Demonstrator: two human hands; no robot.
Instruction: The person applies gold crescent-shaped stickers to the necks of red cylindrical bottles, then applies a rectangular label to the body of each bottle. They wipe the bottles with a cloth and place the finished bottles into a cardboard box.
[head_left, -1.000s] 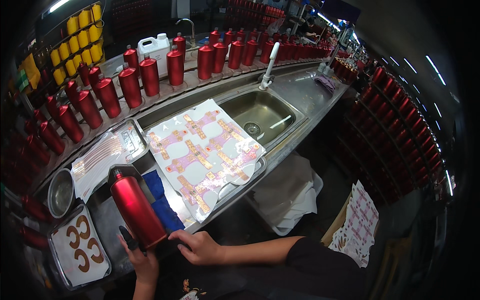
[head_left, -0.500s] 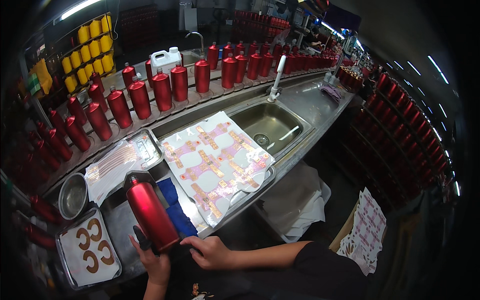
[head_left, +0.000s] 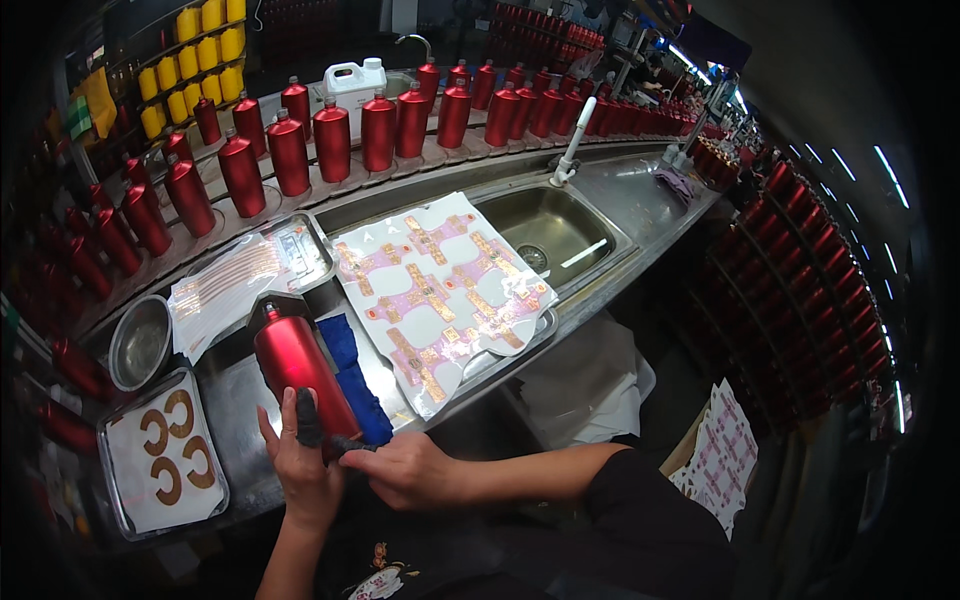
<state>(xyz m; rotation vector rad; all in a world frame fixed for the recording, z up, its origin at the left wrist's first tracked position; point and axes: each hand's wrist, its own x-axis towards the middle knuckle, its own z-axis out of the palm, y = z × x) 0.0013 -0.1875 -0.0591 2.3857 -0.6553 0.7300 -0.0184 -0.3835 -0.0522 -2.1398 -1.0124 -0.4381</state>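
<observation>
A red bottle (head_left: 302, 365) lies tilted in a dark holder, its neck pointing away from me. My left hand (head_left: 308, 470) is at the bottle's near end, its fingers stretched out and apart. Black covers (head_left: 308, 418) wrap its index finger and thumb, and the index finger lies against the bottle. My right hand (head_left: 412, 472) is closed, fingertips pressed together beside the left thumb's black cover and the bottle's base. Whatever it pinches is too small to make out. A blue cloth (head_left: 352, 385) lies along the bottle's right side.
Pink-and-gold patterned sheets (head_left: 440, 300) lie right of the bottle, before a sink (head_left: 550, 225). To the left are a tray of brown C-shaped pieces (head_left: 170, 440), a metal bowl (head_left: 140, 343) and striped strips (head_left: 225, 285). Red bottles (head_left: 290, 155) stand in a row behind.
My right hand has moved left and closed, its fingertips meeting the left thumb. My left hand has risen, its index finger now against the bottle. The standing bottles have shifted with the view.
</observation>
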